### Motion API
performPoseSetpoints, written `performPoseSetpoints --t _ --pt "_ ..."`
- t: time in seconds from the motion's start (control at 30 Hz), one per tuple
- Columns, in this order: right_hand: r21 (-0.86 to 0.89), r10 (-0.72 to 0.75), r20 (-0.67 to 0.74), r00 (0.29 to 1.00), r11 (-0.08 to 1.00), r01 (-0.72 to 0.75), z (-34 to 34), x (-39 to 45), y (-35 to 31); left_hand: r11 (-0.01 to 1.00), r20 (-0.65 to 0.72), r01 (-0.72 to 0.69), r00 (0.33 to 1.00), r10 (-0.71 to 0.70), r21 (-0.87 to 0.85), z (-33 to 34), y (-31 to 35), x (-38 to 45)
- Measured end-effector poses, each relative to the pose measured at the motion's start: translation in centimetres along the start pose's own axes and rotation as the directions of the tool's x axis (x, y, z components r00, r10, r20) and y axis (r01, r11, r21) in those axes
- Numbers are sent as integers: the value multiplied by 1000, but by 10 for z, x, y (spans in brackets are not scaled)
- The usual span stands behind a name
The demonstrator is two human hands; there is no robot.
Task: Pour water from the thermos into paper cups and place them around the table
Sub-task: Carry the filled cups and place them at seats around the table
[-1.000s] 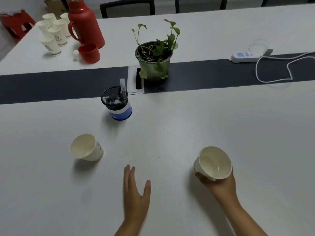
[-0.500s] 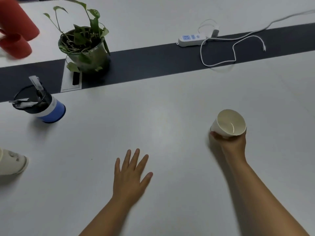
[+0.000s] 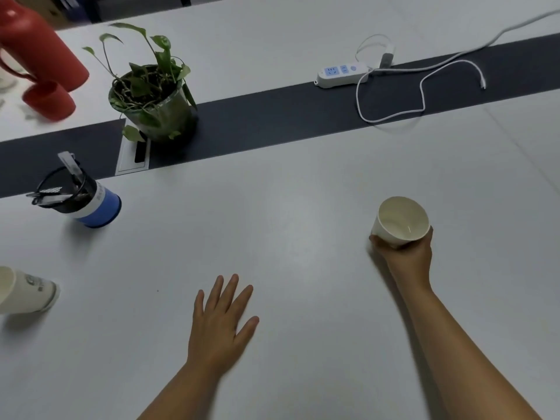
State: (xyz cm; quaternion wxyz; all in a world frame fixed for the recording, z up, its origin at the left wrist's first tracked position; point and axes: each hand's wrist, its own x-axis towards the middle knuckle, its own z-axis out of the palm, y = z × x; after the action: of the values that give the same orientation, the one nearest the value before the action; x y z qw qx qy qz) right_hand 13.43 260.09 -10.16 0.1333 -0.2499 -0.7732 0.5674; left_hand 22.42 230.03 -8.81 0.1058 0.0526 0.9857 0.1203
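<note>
Well right of the pen holder (image 3: 88,201), the right hand (image 3: 406,256) grasps the carried paper cup (image 3: 400,221), now farther along for placing; left hand (image 3: 219,322) stays flat, fingers released.

Red plastic thermos (image 3: 33,53), far left of the gripped cup: top and handle cut by frame edge, blurred. White printed paper cup (image 3: 25,294), left of the flat left hand (image 3: 219,324): mouth cropped, print unreadable. White paper cup (image 3: 400,221) in right hand (image 3: 404,253): base hidden by fingers; water level indistinct.
</note>
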Motion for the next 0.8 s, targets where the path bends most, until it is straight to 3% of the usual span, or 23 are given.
performPoseSetpoints --t 0.53,0.63,0.7,0.8 --pt "-45 -40 24 999 998 41 3 -12 -9 999 -122 -53 991 54 10 5 -4 -1" --pt "-82 0 36 999 997 3 -6 -34 -7 984 -116 17 992 -38 -178 6 0 -6" --pt "-107 30 53 998 994 -24 -12 -60 -3 935 -193 59 972 -133 -349 3 6 -20" --pt "-106 26 196 980 994 -5 -13 -106 -8 802 -311 141 872 -379 -581 -8 10 -62"
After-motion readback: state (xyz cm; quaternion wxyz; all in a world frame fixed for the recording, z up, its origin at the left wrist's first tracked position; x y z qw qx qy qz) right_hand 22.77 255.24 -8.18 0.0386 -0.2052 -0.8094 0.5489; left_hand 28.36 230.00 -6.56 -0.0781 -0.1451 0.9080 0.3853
